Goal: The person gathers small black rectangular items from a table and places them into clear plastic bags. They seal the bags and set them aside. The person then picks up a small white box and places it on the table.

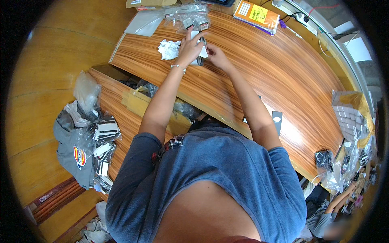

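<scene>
At the far side of the wooden table, my left hand (191, 49) lies over a small stack of flat black and white pieces (200, 60), its fingers curled around the top end. A small white piece of paper (204, 52) sits at the stack's right side. My right hand (218, 57) has its thumb and fingers pinched together at that paper's edge. Just left of my left hand is a crumpled white paper (169, 49). Clear plastic bags with small packs (190, 16) lie beyond my fingertips. My hands partly hide the stack, so its exact kind is unclear.
Orange notebooks with a yellow note (257, 17) lie at the far right. A black card-like piece (277, 121) rests by my right forearm. Bagged white pieces (106, 131) and a grey bag (75, 141) are left. A wrapped bundle (350, 115) stands right; another person is lower right.
</scene>
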Demonstrator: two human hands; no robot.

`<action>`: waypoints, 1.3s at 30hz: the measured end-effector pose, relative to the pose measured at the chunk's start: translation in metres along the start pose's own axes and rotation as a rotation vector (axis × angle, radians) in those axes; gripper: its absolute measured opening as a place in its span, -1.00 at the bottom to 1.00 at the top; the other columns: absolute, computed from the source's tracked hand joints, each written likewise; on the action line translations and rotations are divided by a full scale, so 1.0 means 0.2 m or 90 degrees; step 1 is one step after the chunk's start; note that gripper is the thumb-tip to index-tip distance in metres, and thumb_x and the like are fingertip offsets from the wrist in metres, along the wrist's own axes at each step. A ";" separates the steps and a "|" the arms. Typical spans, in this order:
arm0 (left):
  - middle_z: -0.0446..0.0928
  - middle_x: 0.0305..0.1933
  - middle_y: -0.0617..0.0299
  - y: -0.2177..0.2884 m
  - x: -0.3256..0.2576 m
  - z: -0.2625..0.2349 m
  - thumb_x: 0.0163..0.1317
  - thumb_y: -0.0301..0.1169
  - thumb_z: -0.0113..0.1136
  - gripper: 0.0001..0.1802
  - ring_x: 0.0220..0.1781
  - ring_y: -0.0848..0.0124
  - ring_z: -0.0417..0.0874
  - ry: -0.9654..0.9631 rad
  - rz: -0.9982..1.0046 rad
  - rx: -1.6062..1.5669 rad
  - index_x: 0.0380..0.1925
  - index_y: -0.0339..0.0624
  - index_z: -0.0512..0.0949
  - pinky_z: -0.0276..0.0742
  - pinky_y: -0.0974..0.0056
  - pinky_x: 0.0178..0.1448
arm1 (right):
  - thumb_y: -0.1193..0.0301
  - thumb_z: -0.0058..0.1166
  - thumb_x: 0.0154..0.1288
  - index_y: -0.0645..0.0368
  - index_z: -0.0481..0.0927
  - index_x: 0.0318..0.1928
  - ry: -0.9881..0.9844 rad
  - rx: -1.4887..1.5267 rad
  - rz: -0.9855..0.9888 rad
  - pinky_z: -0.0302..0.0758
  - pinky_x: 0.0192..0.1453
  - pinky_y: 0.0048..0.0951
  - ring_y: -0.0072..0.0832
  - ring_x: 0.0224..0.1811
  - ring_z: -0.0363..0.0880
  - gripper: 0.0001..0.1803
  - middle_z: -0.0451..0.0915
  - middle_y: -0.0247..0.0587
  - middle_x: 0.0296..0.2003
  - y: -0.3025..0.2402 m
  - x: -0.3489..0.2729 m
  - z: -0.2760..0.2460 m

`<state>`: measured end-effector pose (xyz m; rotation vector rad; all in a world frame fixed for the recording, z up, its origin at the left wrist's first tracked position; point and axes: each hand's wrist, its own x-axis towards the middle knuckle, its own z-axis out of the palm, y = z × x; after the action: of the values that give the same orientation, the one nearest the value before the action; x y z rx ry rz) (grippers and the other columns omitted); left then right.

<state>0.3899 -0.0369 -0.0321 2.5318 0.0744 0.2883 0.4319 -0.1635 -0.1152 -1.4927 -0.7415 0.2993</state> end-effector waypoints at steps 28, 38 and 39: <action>0.50 -0.15 0.17 -0.19 -0.02 0.01 0.26 -0.33 -0.06 -0.66 -0.15 0.46 0.47 -0.006 -0.224 -0.446 -0.05 -0.32 0.40 0.35 0.36 -0.07 | 0.04 0.13 0.04 0.09 0.49 -0.28 0.133 0.296 0.526 0.39 -0.40 -0.33 -0.44 -0.43 0.43 -0.60 0.49 -0.30 -0.45 -0.39 0.12 0.06; 0.52 -0.24 0.20 -0.16 -0.01 0.04 0.23 -0.41 -0.03 -0.73 -0.24 0.50 0.48 0.032 -0.241 -0.621 -0.13 -0.37 0.45 0.37 0.41 -0.13 | 0.05 0.13 0.04 0.02 0.50 -0.33 0.134 0.301 0.590 0.41 -0.32 -0.30 -0.47 -0.37 0.36 -0.66 0.39 -0.35 -0.47 -0.32 0.19 -0.03; 0.52 -0.27 0.21 -0.15 -0.01 0.04 0.21 -0.43 0.01 -0.73 -0.26 0.50 0.48 0.065 -0.235 -0.621 -0.14 -0.37 0.46 0.38 0.41 -0.15 | 0.05 0.13 0.04 0.01 0.51 -0.34 0.136 0.301 0.589 0.42 -0.32 -0.30 -0.47 -0.38 0.36 -0.67 0.38 -0.36 -0.48 -0.33 0.18 -0.04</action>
<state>0.3891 -0.0172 -0.0555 1.4985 0.3445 0.2251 0.4470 -0.1530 -0.0421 -1.2906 0.2357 0.9219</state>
